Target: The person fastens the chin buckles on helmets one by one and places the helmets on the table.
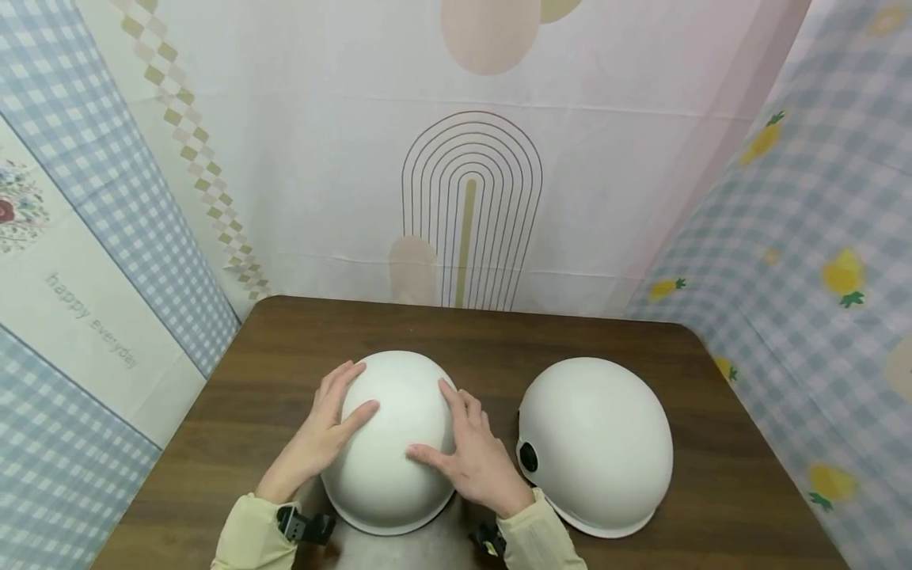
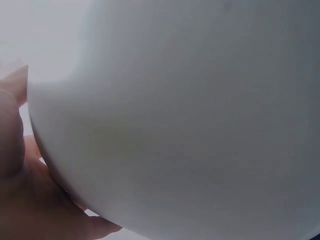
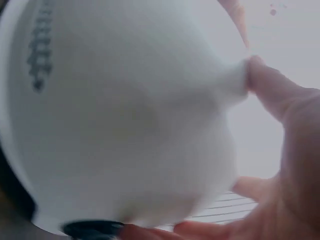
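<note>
A smooth white helmet (image 1: 388,467) stands at the front middle of the wooden table, its dome upward. My left hand (image 1: 321,435) holds its left side, thumb over the dome and fingers around the far edge. On the other side my right hand (image 1: 477,459) grips it, thumb lying on the dome. In the right wrist view, dark lettering (image 3: 40,55) and a black oval part (image 3: 92,228) show on the helmet. The left wrist view is mostly filled by the white shell (image 2: 175,125). The helmet's inside is hidden.
A second white helmet (image 1: 598,443) sits on the table to the right, with a black oval (image 1: 528,457) on its left side. The brown wooden table (image 1: 285,364) ends at a patterned cloth (image 1: 342,158) behind. Checked cloths hang on both sides.
</note>
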A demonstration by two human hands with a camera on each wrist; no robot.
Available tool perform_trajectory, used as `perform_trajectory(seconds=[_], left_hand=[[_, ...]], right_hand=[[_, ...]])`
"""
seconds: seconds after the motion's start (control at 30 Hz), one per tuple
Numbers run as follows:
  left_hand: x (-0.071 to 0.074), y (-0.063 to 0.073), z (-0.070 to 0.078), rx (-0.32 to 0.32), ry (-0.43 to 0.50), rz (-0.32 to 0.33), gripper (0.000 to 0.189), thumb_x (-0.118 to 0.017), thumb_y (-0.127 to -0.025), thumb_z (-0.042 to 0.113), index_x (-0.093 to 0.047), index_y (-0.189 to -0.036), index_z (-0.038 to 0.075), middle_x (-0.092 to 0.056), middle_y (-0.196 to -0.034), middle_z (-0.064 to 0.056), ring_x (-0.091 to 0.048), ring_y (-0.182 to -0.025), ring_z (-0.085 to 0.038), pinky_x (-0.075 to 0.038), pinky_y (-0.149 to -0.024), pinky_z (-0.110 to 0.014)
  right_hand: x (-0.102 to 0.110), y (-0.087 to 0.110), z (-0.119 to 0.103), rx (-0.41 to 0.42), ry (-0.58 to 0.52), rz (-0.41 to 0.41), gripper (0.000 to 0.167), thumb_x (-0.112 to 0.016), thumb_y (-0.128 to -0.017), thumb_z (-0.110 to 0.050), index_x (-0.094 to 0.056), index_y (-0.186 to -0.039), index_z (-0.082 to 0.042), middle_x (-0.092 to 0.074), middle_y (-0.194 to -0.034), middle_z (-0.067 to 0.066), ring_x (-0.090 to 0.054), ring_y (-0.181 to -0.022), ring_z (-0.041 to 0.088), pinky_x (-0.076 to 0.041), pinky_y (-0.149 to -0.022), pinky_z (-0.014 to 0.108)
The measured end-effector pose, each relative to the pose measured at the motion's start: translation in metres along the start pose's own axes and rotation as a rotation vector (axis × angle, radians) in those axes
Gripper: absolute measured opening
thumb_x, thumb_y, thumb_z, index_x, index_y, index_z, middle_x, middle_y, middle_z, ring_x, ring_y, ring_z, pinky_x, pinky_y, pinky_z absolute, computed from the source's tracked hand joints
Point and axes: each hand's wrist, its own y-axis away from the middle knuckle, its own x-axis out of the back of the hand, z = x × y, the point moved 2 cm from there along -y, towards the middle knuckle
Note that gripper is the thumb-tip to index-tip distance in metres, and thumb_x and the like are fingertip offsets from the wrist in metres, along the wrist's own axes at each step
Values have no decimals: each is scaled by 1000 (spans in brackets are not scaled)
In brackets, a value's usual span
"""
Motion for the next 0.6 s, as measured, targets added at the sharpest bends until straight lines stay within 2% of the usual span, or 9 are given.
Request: perform_trajectory(seconds=[0.1,0.23,0.4,0.5,0.6], left_hand=[[1,3,3,9,4,-6,65,-56,-98,38,-30,-152,14,-13,-157,-17,-13,-142,-40,-23,-99,-72],[-1,5,8,3,16,9,63,-55,-99,34,-29,-153,12,-12,-157,-18,-12,-141,-41,-21,-99,-72],[-4,4,19,-32,2,45,60,-51,-102,27,-29,-152,3,-14,-154,-23,-13,-137,-45,-16,-98,-71],[-7,4,25,-47,-42,75,57,-49,-103,24,-30,-150,-1,-17,-152,-26,-15,-135,-47,-15,-96,-70],[-12,4,32,-80,-123,111,50,-49,-102,17,-37,-146,-2,-19,-150,-28,-17,-134,-48,-15,-97,-70]], right_hand=[[12,3,-1,12,-12,-14,97,-59,-79,-73,-26,-154,-21,-33,-151,12,-40,-132,34,-40,-94,61],[38,9,5,10,-77,53,85,-63,-83,-65,-40,-148,-16,-43,-145,5,-46,-129,28,-42,-98,51],[85,19,18,4,-222,221,74,-67,-85,-55,-45,-144,-18,-49,-140,1,-52,-122,26,-44,-98,46],[114,30,29,11,-247,323,66,-67,-89,-47,-46,-143,-15,-50,-140,5,-52,-122,27,-44,-98,45],[139,46,43,-12,-213,428,60,-66,-92,-40,-47,-143,-14,-51,-138,8,-51,-124,26,-44,-98,41]])
